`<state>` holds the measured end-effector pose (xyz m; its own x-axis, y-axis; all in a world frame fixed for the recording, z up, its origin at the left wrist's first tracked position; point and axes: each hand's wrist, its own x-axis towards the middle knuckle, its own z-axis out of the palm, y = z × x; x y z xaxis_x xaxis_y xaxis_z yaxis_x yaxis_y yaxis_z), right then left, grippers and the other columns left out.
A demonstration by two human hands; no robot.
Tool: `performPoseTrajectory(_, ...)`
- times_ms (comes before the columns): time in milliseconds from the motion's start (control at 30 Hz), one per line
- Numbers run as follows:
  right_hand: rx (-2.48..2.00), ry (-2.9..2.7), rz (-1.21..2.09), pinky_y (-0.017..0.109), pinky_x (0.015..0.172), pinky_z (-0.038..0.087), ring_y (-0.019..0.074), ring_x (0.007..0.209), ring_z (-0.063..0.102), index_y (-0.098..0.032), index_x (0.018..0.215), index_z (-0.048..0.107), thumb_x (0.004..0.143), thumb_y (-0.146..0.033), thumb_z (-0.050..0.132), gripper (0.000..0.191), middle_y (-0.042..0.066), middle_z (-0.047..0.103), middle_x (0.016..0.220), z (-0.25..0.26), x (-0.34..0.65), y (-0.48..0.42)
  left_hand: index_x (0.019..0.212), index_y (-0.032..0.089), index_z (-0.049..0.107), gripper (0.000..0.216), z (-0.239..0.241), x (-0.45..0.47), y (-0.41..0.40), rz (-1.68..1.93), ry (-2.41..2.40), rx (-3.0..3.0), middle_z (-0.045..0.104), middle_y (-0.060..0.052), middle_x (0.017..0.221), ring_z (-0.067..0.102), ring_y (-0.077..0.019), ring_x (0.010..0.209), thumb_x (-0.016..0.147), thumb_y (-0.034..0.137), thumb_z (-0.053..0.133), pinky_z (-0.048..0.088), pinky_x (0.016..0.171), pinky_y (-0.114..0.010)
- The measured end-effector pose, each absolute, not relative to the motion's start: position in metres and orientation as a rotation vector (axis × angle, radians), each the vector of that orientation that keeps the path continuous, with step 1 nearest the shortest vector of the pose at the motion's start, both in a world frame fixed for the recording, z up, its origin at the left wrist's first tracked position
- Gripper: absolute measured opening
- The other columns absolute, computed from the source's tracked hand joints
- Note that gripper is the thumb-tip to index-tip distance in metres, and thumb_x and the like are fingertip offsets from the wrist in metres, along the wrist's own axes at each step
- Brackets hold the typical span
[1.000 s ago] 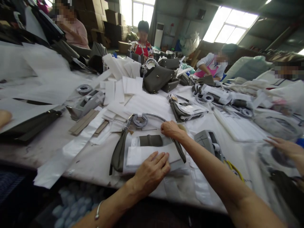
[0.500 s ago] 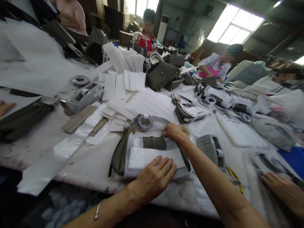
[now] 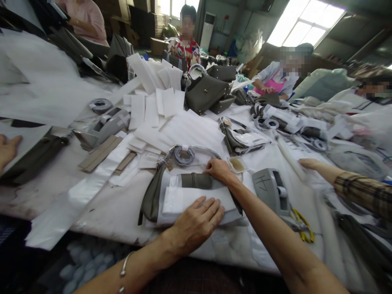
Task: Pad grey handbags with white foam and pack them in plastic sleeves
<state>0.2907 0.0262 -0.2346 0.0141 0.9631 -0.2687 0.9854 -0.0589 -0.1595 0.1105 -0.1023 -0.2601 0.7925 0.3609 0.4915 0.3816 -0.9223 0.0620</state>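
Observation:
A dark olive handbag (image 3: 151, 204) lies on the table before me, partly covered with white wrapping. My left hand (image 3: 199, 218) rests flat, fingers stretched, on the white foam sheet (image 3: 177, 201) across its front. At the bag's upper right edge, my right hand (image 3: 219, 169) has its fingers curled down, close to the end of an olive rolled piece (image 3: 196, 181). Its fingertips are partly hidden. Above the bag lies a coiled, plastic-wrapped strap (image 3: 184, 156). A grey tape dispenser (image 3: 266, 190) stands right of my right forearm, near yellow-handled snips (image 3: 306, 232).
White foam sheets (image 3: 183, 126) pile up beyond the bag, with more olive handbags (image 3: 206, 94) behind. A second tape dispenser (image 3: 107, 124) sits at the left. Co-workers' hands show at the left edge (image 3: 9, 151) and right (image 3: 309, 164). The table's front edge (image 3: 122, 239) is close.
My hands keep nearly the same place on the bag. At the right, a co-worker's hand has shifted up and away over the plastic sheets, and a plaid sleeve now shows.

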Motion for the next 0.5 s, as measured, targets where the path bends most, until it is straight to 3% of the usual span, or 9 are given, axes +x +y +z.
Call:
performPoseTrajectory(133, 2.206, 2.299, -0.615, 0.027, 0.071, 0.042, 0.0187, 0.079, 0.064, -0.019, 0.075, 0.067, 0.077, -0.029, 0.068, 0.01, 0.003, 0.071, 0.077, -0.234, 0.297, 0.022, 0.133, 0.013, 0.053, 0.036, -0.259, 0.11, -0.103, -0.782, -0.605, -2.952, 0.062, -0.012, 0.133, 0.058, -0.0206, 0.123, 0.101, 0.018, 0.037, 0.045, 0.104, -0.039)
performPoseTrajectory(300, 2.247, 2.513, -0.88, 0.023, 0.064, 0.042, 0.0134, 0.071, 0.059, -0.02, 0.083, 0.058, 0.082, -0.039, 0.057, 0.02, -0.002, 0.065, 0.077, -0.226, 0.304, 0.025, 0.132, 0.013, 0.053, 0.035, -0.256, 0.109, -0.104, -0.757, -0.582, -2.971, 0.062, -0.011, 0.132, 0.058, -0.0197, 0.123, 0.102, 0.017, 0.037, 0.045, 0.105, -0.038)
performPoseTrajectory(500, 2.232, 2.658, -1.362, 0.023, 0.062, 0.044, 0.0122, 0.066, 0.057, -0.019, 0.099, 0.056, 0.07, -0.038, 0.07, 0.037, -0.006, 0.061, 0.072, -0.208, 0.301, 0.021, 0.132, 0.014, 0.053, 0.034, -0.258, 0.109, -0.102, -0.777, -0.555, -2.993, 0.063, -0.011, 0.132, 0.058, -0.0204, 0.123, 0.101, 0.016, 0.038, 0.046, 0.104, -0.039)
